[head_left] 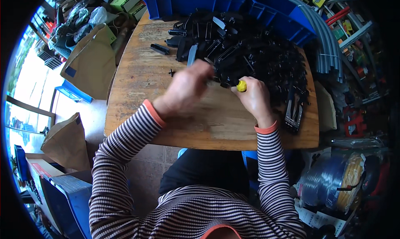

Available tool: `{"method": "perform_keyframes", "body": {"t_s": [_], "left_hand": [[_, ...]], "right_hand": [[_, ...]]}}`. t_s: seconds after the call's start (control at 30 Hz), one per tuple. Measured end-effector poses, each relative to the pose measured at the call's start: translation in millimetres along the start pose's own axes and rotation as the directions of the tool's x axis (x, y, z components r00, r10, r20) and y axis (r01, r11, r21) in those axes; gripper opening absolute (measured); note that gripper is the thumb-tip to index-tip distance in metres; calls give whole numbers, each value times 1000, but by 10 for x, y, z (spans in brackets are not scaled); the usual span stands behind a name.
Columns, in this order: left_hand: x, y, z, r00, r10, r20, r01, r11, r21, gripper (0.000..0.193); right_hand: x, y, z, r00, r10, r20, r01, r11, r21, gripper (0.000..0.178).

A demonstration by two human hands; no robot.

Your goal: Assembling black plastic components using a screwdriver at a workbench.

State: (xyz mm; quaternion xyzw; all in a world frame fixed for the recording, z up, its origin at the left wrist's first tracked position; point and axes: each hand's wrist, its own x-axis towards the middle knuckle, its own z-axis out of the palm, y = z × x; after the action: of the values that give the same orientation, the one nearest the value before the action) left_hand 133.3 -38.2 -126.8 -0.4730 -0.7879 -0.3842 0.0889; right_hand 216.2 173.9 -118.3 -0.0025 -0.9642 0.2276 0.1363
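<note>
In the head view, we see the yellow handle (241, 86) at the thumb side of our right hand (256, 96), whose fingers are curled round it. It faces us nearly end-on, so we cannot tell its long axis. From the fingers of our left hand (187, 85), the handle lies to the right, across a small gap, with the right hand much the nearer. Those left fingers look bent inward but are blurred; we cannot tell whether they grasp anything.

Just beyond the left fingers, a grey strip (192, 54) points away from us. The heap of black plastic parts (266, 57) spreads over the table (137, 89) beyond both sets of fingers, and a slotted black piece (294, 110) lies right of the right ones, its length running roughly away from us.
</note>
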Motion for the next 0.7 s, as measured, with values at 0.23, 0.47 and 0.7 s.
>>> {"method": "perform_keyframes", "body": {"t_s": [0.23, 0.47, 0.7], "left_hand": [[426, -510, -107, 929, -269, -254, 357, 835, 420, 32], [401, -130, -220, 952, -289, -101, 288, 957, -31, 31], [-18, 419, 325, 912, 393, 117, -405, 908, 104, 42]], "right_hand": [[-8, -67, 57, 997, -59, -45, 60, 998, 4, 22], [-140, 6, -30, 969, -18, -247, 51, 991, 127, 23], [-176, 30, -151, 927, 112, -358, 42, 917, 396, 19]]}}
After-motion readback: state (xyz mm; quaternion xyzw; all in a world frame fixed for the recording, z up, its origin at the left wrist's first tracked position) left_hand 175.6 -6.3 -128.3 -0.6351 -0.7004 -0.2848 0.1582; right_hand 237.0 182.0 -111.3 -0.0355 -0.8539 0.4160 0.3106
